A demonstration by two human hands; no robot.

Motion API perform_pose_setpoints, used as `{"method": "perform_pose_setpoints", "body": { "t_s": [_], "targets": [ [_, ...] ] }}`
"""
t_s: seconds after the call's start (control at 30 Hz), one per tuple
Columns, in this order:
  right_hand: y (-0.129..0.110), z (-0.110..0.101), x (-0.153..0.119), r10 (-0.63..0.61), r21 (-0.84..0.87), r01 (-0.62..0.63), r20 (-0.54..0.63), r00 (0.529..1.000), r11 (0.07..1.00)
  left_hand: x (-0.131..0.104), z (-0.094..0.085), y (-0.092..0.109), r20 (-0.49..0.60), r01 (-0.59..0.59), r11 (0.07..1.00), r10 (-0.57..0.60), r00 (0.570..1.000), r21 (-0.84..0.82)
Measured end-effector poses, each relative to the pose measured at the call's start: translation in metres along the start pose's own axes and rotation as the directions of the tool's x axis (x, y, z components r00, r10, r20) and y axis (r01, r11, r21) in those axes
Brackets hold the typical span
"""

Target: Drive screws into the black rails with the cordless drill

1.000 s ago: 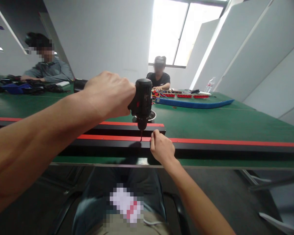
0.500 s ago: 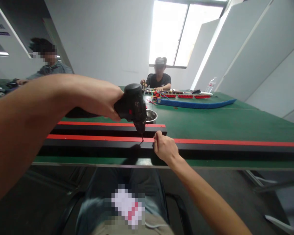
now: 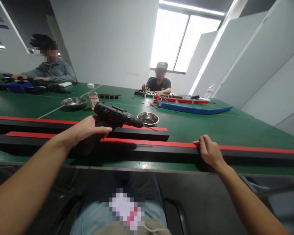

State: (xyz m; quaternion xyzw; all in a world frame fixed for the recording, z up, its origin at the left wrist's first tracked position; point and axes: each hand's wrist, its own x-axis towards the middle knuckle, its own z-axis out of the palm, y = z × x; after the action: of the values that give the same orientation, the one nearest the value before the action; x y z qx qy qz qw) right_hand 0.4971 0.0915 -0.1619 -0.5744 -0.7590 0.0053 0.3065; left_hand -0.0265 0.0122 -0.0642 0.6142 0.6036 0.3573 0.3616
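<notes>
My left hand (image 3: pixel 88 128) is closed around the handle of a black cordless drill (image 3: pixel 114 115). The drill lies nearly level above the bars, its thin bit pointing right and clear of any surface. A long black bar with a red top strip (image 3: pixel 166 148) runs along the table's near edge. My right hand (image 3: pixel 209 150) is closed over that bar, fingers on its far side; the fingertips are partly hidden. Just behind lies a second black bar with a red strip (image 3: pixel 147 133), its right end near the middle.
A metal bowl with small dark pieces (image 3: pixel 148 118) stands behind the bars. Farther left are a bottle (image 3: pixel 93 97) and a shallow metal dish (image 3: pixel 73 102). A long blue strip (image 3: pixel 196 108) and wired parts lie at the back, near two seated people.
The drill has come up off the front bar, moving left and turning from bit-down to nearly level. My right hand has moved right along the bar.
</notes>
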Motion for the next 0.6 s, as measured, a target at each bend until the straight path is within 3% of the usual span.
{"method": "perform_pose_setpoints", "body": {
  "t_s": [0.1, 0.23, 0.3, 0.4, 0.47, 0.6],
  "targets": [
    [-0.002, -0.009, 0.016, 0.061, -0.010, -0.061, 0.037, 0.997, 0.998, -0.001, 0.011, -0.023, 0.068, 0.093, 0.961, -0.077, 0.995, -0.260],
    [-0.043, 0.003, 0.064, -0.027, 0.042, 0.023, 0.094, 0.995, 0.999, 0.003, 0.022, -0.044, 0.092, 0.088, 0.842, -0.046, 0.995, -0.532],
    [-0.072, 0.020, 0.097, -0.120, 0.134, 0.096, 0.182, 0.976, 0.986, 0.004, 0.023, -0.048, 0.093, 0.110, 0.807, -0.068, 0.993, -0.580],
    [-0.113, 0.055, 0.148, -0.175, 0.275, 0.069, 0.383, 0.907, 0.959, 0.003, 0.021, -0.048, 0.089, 0.124, 0.792, -0.088, 0.992, -0.597],
    [-0.134, 0.080, 0.176, -0.146, 0.262, 0.028, 0.445, 0.884, 0.965, 0.001, 0.020, -0.048, 0.080, 0.119, 0.798, -0.089, 0.993, -0.591],
    [-0.161, 0.119, 0.205, -0.011, 0.097, -0.035, 0.438, 0.899, 0.995, 0.000, 0.019, -0.052, 0.059, 0.112, 0.807, -0.095, 0.994, -0.579]
  ]
}}
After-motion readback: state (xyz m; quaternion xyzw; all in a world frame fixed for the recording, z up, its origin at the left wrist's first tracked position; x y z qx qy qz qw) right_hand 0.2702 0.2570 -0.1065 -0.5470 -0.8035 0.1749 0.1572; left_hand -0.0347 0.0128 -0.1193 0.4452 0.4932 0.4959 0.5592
